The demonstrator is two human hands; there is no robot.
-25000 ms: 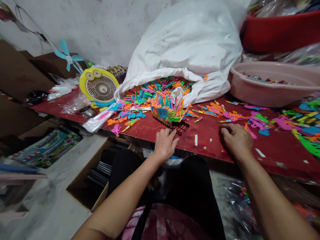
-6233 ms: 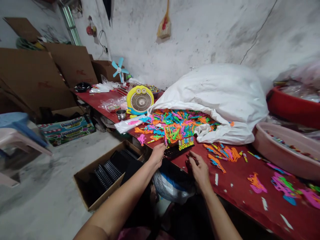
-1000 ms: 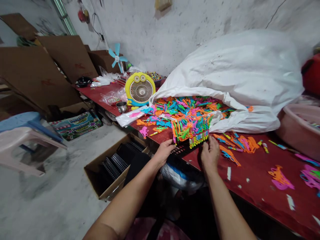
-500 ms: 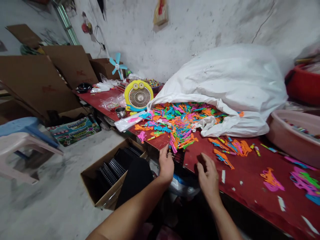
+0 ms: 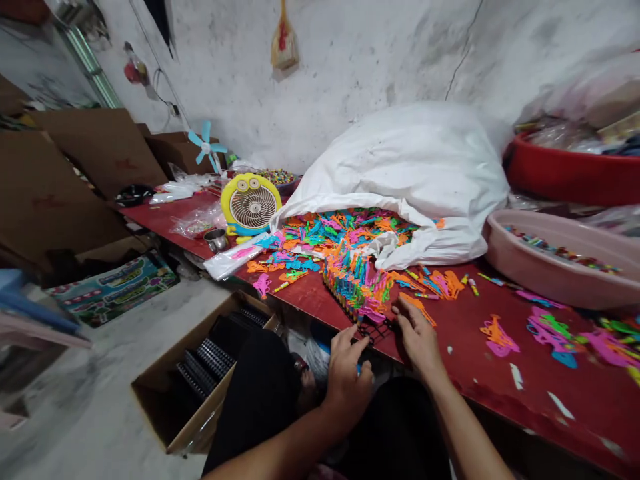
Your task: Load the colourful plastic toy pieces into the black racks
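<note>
A black grid tray (image 5: pixel 374 331) lies at the front edge of the red table (image 5: pixel 480 373), its far part packed with upright colourful plastic toy pieces (image 5: pixel 353 283). My left hand (image 5: pixel 347 377) is at the table's edge, fingers curled on the tray's near corner. My right hand (image 5: pixel 419 339) rests flat on the table with its fingers stretched against the tray's right side. A big white sack (image 5: pixel 400 167) behind spills more colourful pieces (image 5: pixel 345 230).
A yellow desk fan (image 5: pixel 251 205) stands at the left, with a pink basin (image 5: pixel 555 257) and a red tub (image 5: pixel 575 173) at the right. Loose pieces (image 5: pixel 550 330) scatter over the table. A cardboard box of black trays (image 5: pixel 210 360) sits on the floor.
The loaded tray has been turned so its long side points away from me. My left hand dropped to the near corner and my right hand moved up against the tray's right side.
</note>
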